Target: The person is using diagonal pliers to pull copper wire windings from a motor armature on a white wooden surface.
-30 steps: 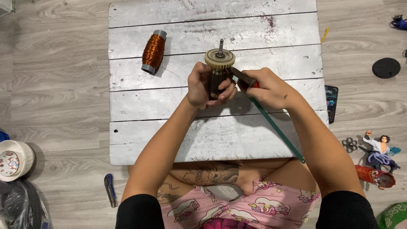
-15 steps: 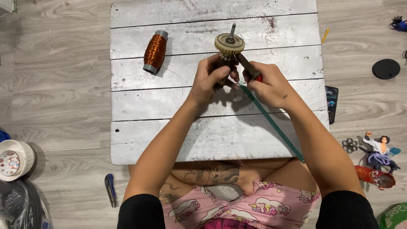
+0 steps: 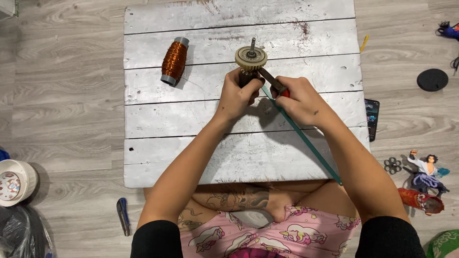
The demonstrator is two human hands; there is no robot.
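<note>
My left hand [image 3: 237,96] grips a small motor rotor [image 3: 250,61] with a round tan end cap and a metal shaft pointing away from me, held over a white wooden board [image 3: 201,129]. My right hand [image 3: 300,101] holds a red-handled tool [image 3: 272,80] whose dark tip touches the rotor just below the cap. A thin green strip [image 3: 306,141] runs from under my right hand toward the board's near right corner. A spool of copper wire [image 3: 174,60] lies on the board to the left of my hands.
The board lies on a grey wood floor. A phone [image 3: 371,118] sits at its right edge, with a black disc [image 3: 431,79], a toy figure [image 3: 425,173] and small parts beyond. A white bowl [image 3: 14,181] and a utility knife [image 3: 123,216] lie to the left.
Both hands have tilted the rotor away from me, so its cap now points further up the board. The tool tip stays against it.
</note>
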